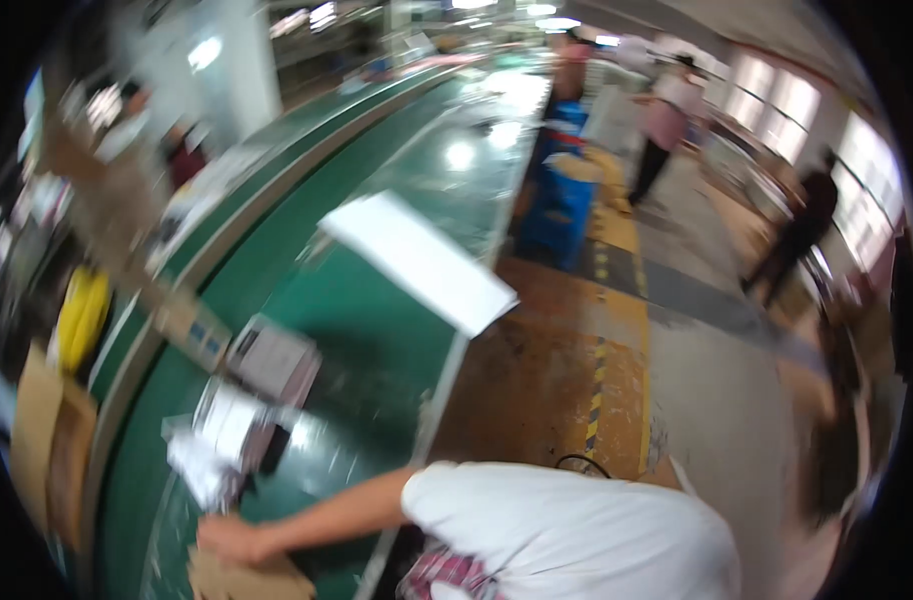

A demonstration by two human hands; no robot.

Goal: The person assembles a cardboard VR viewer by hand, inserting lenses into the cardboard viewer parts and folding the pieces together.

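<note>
My right hand (233,540) reaches across the green conveyor belt (367,370) at the lower left, bare-armed below a white sleeve. Its fingers are closed at the top edge of a piece of brown cardboard (252,580), which the bottom of the view cuts off. Just beyond it lie a crumpled white plastic bag (205,468) and a pale wrapped pack (232,422). A second, greyish pack (275,358) sits behind these. Blur hides what the packs contain. My left hand is out of view.
A large white sheet or flat panel (422,262) hangs over the belt's right edge. An open carton (42,440) and yellow material (82,318) are at the left. Blue bins (559,200) stand along the belt. People (667,120) are on the walkway at right.
</note>
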